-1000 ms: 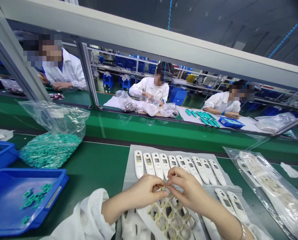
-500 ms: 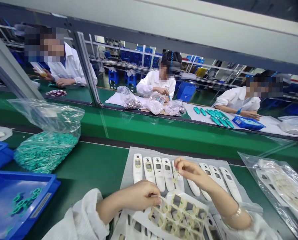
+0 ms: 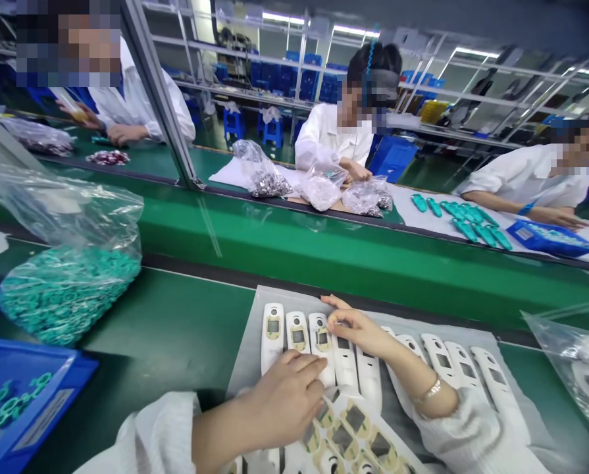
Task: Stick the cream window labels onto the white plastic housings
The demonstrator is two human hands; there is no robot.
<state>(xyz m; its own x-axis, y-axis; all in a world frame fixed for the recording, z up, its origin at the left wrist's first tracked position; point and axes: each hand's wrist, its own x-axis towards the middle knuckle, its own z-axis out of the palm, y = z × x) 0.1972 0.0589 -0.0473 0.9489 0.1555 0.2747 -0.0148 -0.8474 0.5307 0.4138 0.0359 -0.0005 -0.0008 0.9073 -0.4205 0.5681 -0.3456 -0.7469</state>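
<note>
A row of white plastic device shells [image 3: 346, 359] lies on a clear plastic sheet [image 3: 247, 355] on the green belt. My right hand [image 3: 356, 328] reaches over the row, its fingertips pinched on a small yellowish window sticker at the third shell [image 3: 320, 342]. My left hand [image 3: 284, 398] rests curled on a backing sheet of window stickers [image 3: 353, 438] near the front edge, holding it down. White sleeves cover both my arms.
A clear bag of teal rings [image 3: 64, 289] stands at the left, with a blue tray [image 3: 22, 408] holding a few rings in front. Another plastic bag [image 3: 578, 368] lies at the right. Behind the green divider [image 3: 324, 250], three co-workers sit at their benches.
My right hand has left the sticker sheet and moved forward to the row of shells with a sticker. The view tilted down and closer. My left hand stayed on the sheet.
</note>
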